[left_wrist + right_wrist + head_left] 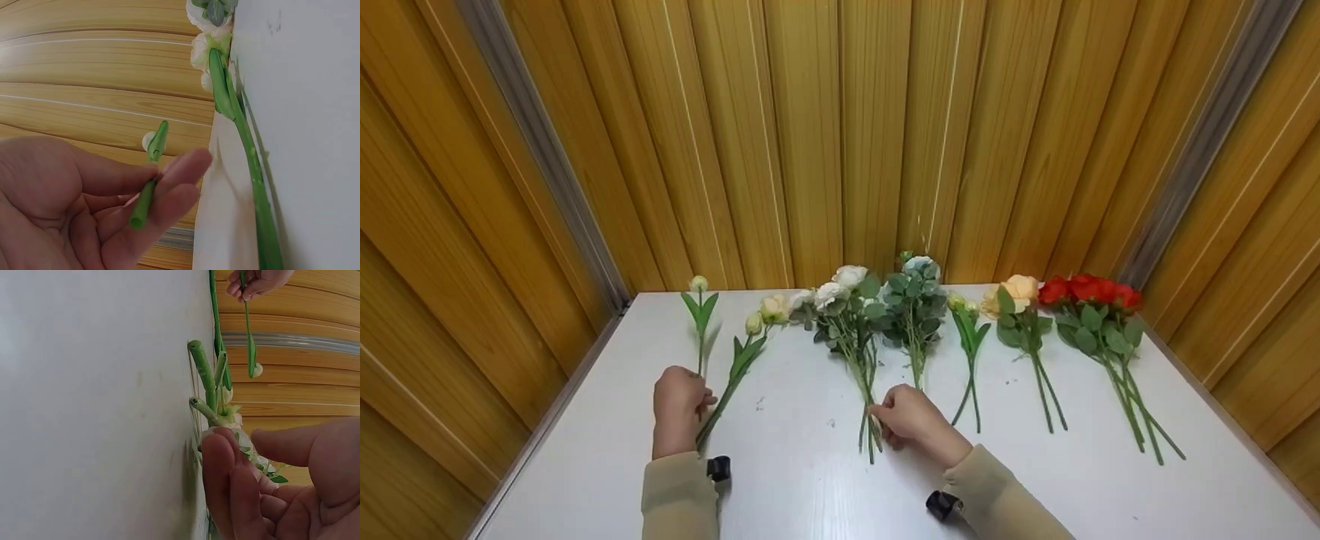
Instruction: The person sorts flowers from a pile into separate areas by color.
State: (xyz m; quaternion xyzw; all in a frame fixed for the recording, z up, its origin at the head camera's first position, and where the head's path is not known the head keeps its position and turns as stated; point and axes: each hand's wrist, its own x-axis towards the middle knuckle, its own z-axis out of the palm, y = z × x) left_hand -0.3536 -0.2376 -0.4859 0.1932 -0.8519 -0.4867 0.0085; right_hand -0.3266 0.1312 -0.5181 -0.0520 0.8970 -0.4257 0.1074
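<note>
My left hand pinches the stem of a cream tulip between thumb and fingers. In the left wrist view the cut end of the tulip stem shows below the fingertips. Beside this hand, other pale tulips lie with their green stems toward the front. My right hand is at the lower stems of a bunch of white flowers. In the right wrist view its fingertips touch or nearly touch the white flowers' stems, while the thumb stands apart from the fingers.
Right of the white bunch lie pale blue-white flowers with grey-green leaves, small tulips, peach roses and red roses. All rest on a white table. Wood-patterned panels rise behind and at both sides.
</note>
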